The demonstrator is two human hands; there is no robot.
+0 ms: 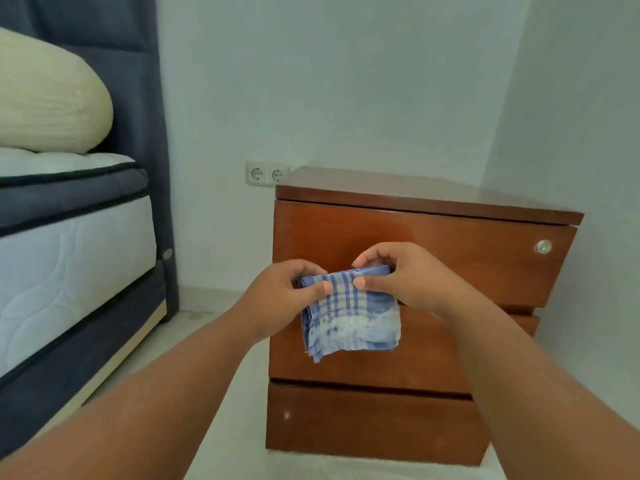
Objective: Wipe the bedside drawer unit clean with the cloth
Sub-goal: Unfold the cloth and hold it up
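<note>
- Your left hand pinches the left upper corner of the cloth, thumb on the front and the other fingers curled behind it.
- Your right hand pinches the cloth's upper edge on the right side, thumb on the front face and fingers curled over the top.
- The cloth is blue and white checked, folded into several layers, and hangs from your two hands in front of the drawer unit, level with the gap between its top and middle drawers.
- I cannot tell whether the cloth touches the wood.
- The drawer unit is reddish-brown wood with three drawers and stands on the pale floor, near the wall.
- A small round lock sits at the right end of the top drawer.
- A double socket is on the wall just left of the unit's top.
- A bed with a cream pillow lies to your left, well apart from the unit.
</note>
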